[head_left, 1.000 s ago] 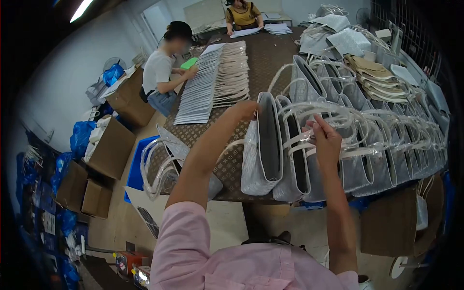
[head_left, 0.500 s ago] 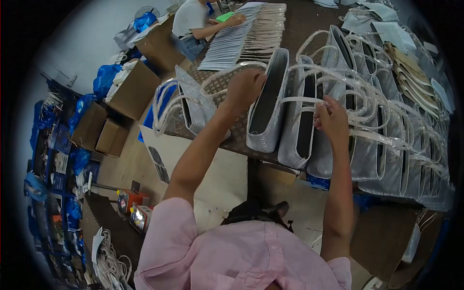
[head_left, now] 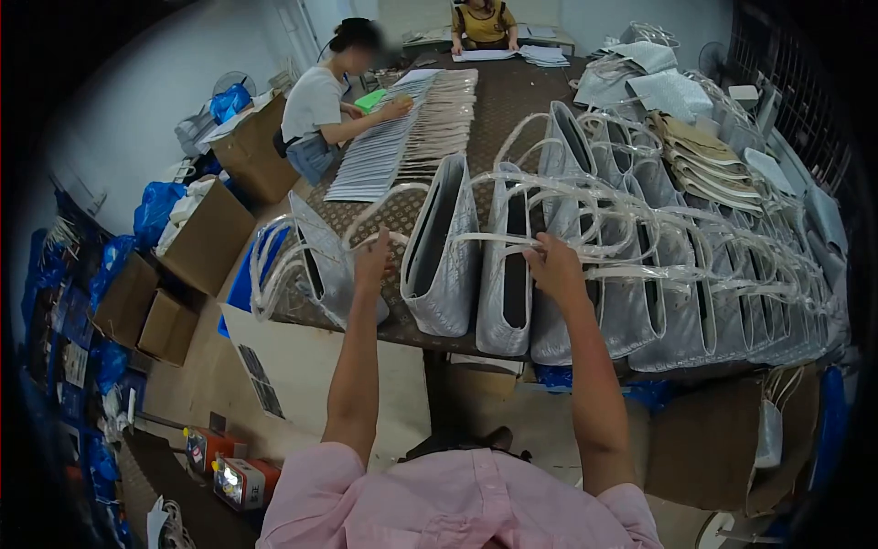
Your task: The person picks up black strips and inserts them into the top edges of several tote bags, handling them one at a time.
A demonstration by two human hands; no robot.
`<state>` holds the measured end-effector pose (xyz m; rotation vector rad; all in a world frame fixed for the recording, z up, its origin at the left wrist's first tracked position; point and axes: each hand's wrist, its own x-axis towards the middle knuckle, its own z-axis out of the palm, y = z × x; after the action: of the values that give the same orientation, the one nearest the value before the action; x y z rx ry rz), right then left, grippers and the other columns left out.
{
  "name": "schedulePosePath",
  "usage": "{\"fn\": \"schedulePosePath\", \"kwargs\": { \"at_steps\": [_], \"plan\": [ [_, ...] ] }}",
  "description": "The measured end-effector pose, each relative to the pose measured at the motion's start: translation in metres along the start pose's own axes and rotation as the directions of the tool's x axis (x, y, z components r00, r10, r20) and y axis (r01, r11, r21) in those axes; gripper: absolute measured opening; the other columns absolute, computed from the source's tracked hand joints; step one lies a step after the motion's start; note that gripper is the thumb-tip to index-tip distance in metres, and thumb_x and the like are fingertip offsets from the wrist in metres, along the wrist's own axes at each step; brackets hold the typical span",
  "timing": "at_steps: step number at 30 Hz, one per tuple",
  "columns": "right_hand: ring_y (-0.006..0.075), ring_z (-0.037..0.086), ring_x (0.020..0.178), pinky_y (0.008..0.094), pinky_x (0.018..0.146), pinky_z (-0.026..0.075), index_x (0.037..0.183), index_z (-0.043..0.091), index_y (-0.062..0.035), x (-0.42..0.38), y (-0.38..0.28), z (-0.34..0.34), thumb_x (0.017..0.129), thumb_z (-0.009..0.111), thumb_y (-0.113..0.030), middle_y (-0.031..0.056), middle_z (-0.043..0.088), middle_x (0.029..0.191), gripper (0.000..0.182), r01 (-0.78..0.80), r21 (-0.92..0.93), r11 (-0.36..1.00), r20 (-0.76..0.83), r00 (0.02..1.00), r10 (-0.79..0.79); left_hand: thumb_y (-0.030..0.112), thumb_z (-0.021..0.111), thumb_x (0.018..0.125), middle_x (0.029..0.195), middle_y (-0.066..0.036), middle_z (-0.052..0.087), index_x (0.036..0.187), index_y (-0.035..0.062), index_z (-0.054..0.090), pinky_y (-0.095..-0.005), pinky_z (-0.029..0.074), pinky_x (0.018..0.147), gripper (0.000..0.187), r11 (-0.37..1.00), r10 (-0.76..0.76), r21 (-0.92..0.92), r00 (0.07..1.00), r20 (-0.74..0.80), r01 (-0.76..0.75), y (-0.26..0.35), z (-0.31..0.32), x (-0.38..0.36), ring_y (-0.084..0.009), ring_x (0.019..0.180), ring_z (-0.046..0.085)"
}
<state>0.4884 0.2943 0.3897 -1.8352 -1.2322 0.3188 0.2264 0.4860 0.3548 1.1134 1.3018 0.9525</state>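
A silver quilted bag (head_left: 457,265) stands upright on the brown patterned table (head_left: 503,87), its dark mouth facing up. My left hand (head_left: 370,263) is at its left side, fingers closed round the pale left handle (head_left: 399,238). On the other side, my right hand (head_left: 555,267) pinches the pale right handle (head_left: 489,238), which stretches across the neighbouring silver bag (head_left: 503,311). Another silver bag (head_left: 320,265) leans at the table's left end, just beyond my left hand.
Rows of silver bags (head_left: 640,320) with plastic-wrapped handles fill the right side. Flat pieces (head_left: 375,151) lie in rows at the back left, beside a co-worker (head_left: 315,105). Another person (head_left: 485,26) is at the far end. Cardboard boxes (head_left: 215,238) stand left.
The view has tilted up, showing more of the far table. My left hand has moved from the bag's upper rim to its left handle. My right hand remains at the right handle.
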Motion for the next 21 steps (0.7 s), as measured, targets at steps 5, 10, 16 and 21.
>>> {"fn": "schedulePosePath", "kwargs": {
  "at_steps": [5,10,16,21],
  "plan": [
    [0.0376,0.058,0.082,0.0437,0.07,0.046,0.107,0.05,-0.0015,0.0,-0.001,-0.002,0.078,0.06,-0.026,0.0202,0.062,0.085,0.04,0.001,-0.092,0.996,-0.015,1.0,-0.002,0.012,0.053,0.083,0.082,-0.009,0.06,0.117,-0.0021,0.046,-0.0292,0.044,0.048,0.037,0.693,0.716,0.072,0.696,0.052,-0.718,0.03,0.03,0.011,-0.019,0.056,0.054],
    [0.0369,0.059,0.075,0.0442,0.065,0.046,0.116,0.046,-0.0039,-0.015,-0.024,-0.006,0.081,0.057,-0.023,0.0188,0.062,0.08,0.042,-0.008,-0.158,0.987,-0.094,0.996,-0.007,0.003,0.049,0.08,0.096,-0.015,0.059,0.115,0.0009,0.049,-0.0383,0.045,0.07,0.035,0.025,0.778,0.399,0.268,0.568,-0.917,0.044,0.061,-0.028,-0.0323,0.08,0.057],
    [0.0191,0.058,0.056,0.0277,0.053,0.043,0.091,0.063,-0.0008,-0.074,-0.08,0.004,0.084,0.057,-0.016,0.0114,0.06,0.066,0.018,0.083,0.208,0.975,-0.216,0.976,-0.037,0.006,0.053,0.079,0.114,-0.019,0.05,0.126,0.0051,0.04,-0.0407,0.036,0.089,0.049,0.004,0.711,0.404,0.286,0.643,-0.915,0.031,0.053,-0.045,-0.0341,0.104,0.048],
    [0.0069,0.051,0.053,0.0199,0.049,0.039,0.091,0.063,0.001,-0.088,-0.114,0.067,0.085,0.056,-0.016,0.004,0.058,0.065,0.019,0.188,0.328,0.926,0.134,0.961,-0.243,0.011,0.052,0.081,0.12,-0.019,0.042,0.129,0.0078,0.035,-0.0476,0.029,0.095,0.051,0.078,0.756,0.452,0.348,0.555,-0.889,0.021,0.047,-0.039,-0.0344,0.113,0.041]
  ]
}}
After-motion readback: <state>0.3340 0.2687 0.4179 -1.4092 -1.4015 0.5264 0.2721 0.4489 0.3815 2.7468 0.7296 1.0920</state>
